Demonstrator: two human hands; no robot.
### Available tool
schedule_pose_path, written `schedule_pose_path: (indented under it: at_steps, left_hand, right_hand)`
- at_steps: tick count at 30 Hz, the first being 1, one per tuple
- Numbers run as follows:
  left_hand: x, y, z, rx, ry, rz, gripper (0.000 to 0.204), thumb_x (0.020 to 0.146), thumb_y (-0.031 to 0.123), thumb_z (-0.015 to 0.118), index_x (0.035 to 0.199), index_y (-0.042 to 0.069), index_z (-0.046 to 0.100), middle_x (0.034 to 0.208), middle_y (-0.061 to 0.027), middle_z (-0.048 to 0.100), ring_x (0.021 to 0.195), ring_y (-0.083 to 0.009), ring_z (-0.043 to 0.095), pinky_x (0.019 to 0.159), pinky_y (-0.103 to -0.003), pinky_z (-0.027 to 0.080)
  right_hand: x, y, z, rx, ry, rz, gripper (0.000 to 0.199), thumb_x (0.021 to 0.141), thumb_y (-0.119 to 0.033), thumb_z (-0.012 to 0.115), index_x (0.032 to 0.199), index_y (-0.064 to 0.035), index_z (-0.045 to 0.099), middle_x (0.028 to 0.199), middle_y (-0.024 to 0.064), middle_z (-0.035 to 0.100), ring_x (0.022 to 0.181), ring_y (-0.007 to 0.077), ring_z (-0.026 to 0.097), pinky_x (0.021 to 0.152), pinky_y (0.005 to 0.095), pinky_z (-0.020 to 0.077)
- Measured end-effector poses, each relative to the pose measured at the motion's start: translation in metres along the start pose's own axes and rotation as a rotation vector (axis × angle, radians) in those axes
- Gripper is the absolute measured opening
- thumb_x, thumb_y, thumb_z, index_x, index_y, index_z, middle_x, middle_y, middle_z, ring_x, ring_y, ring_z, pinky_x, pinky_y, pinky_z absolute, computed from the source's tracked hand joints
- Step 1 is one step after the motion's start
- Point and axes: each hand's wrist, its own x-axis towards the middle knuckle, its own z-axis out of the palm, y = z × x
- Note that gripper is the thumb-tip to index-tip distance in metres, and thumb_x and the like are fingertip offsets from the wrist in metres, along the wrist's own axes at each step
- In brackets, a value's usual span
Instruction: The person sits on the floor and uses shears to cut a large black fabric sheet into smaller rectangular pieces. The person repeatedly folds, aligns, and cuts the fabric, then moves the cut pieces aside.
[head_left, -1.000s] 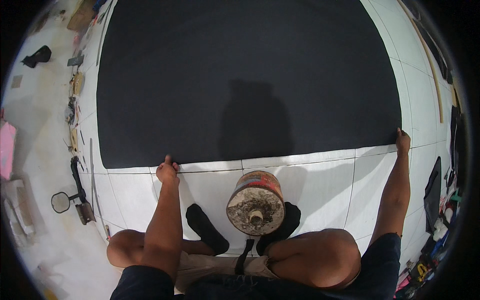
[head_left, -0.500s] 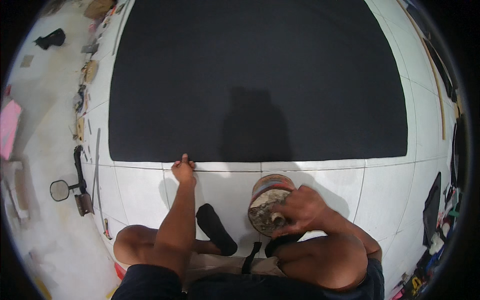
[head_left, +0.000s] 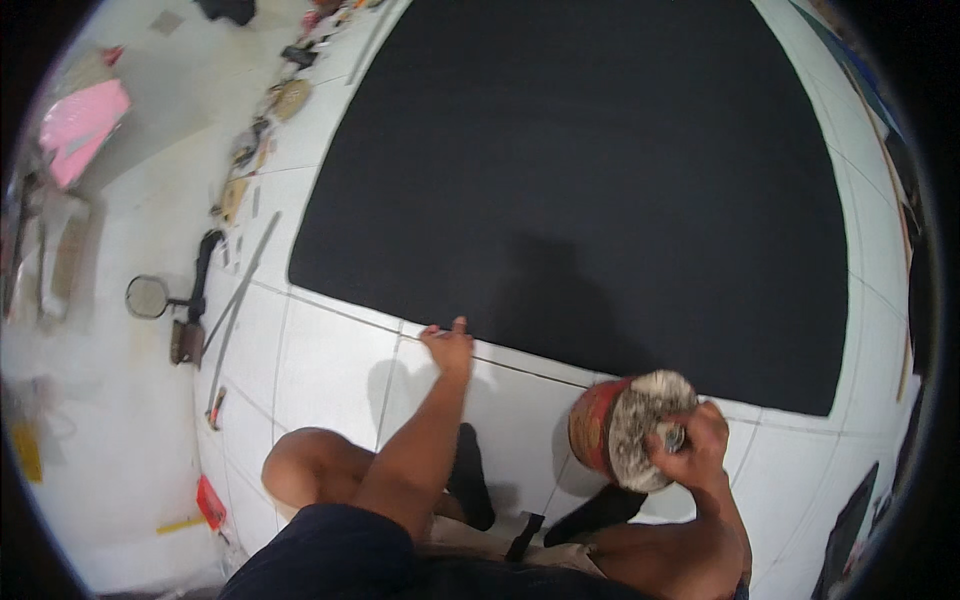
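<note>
My left hand (head_left: pixel 450 347) is at the near edge of a large black sheet (head_left: pixel 600 180) spread flat on the floor. Its fingers are apart, one stretched toward the sheet's edge, and nothing shows in them. On my right, a red tin can (head_left: pixel 595 425) with a crusted, grey-white top sits between my foot and the sheet. My right hand (head_left: pixel 695 440) grips it at the top, around a short round stub. Whether the stub is part of the can or a separate handle I cannot tell.
White floor tiles (head_left: pixel 330 365) surround the sheet. To the left lie a motorcycle mirror (head_left: pixel 148 297) on a black stem, a thin grey strip (head_left: pixel 240 305) and a pink piece (head_left: pixel 82 130). Small odds and ends line the far left. A dark piece (head_left: pixel 848 535) lies at the lower right.
The view has turned, so the sheet now looks slanted. My right hand has shifted the can to the right and its top is tilted differently. My left hand stays by the sheet's edge.
</note>
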Motion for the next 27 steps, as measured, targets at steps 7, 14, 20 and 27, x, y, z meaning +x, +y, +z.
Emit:
schedule_pose_path:
  at_steps: [7,14,20,27]
  left_hand:
    - [-0.028,-0.011,0.01,-0.012,-0.037,-0.001,0.09,0.085,0.006,0.072,0.146,0.026,0.009,0.091,-0.0104,0.061,0.071,-0.0179,0.059,0.056,-0.032,0.051]
    - [-0.013,0.003,-0.023,0.251,0.027,-0.114,0.092,0.09,0.016,0.071,0.148,0.032,0.002,0.092,-0.0099,0.057,0.052,-0.0163,0.048,0.04,-0.029,0.041]
    - [-0.011,0.105,-0.008,1.022,-0.116,0.388,0.057,0.088,0.014,0.071,0.136,0.004,0.043,0.105,-0.0174,0.061,0.068,-0.0241,0.059,0.066,-0.033,0.051]
    - [-0.2,0.314,0.029,1.073,-0.966,0.13,0.036,0.088,0.024,0.071,0.118,0.006,0.059,0.085,-0.0113,0.067,0.081,-0.0191,0.066,0.071,-0.034,0.052]
  right_hand:
    - [0.043,0.059,-0.013,-0.31,0.101,-0.117,0.025,0.07,-0.026,0.08,0.08,-0.0071,0.067,0.07,0.0064,0.062,0.063,0.023,0.06,0.063,0.0372,0.0478]
    - [0.079,0.072,-0.017,-0.283,-0.081,0.138,0.031,0.078,-0.033,0.074,0.089,-0.0057,0.064,0.073,0.0129,0.064,0.068,0.0286,0.063,0.071,0.04,0.0497]
    - [0.09,0.025,-0.058,-0.185,-0.59,0.476,0.063,0.084,-0.037,0.07,0.135,-0.0113,0.044,0.088,0.0196,0.068,0.086,0.0404,0.067,0.079,0.0512,0.052]
    - [-0.043,-0.141,-0.204,0.078,-0.348,1.426,0.074,0.081,-0.06,0.067,0.131,-0.0049,0.056,0.115,0.0216,0.067,0.105,0.0355,0.066,0.092,0.0432,0.0514]
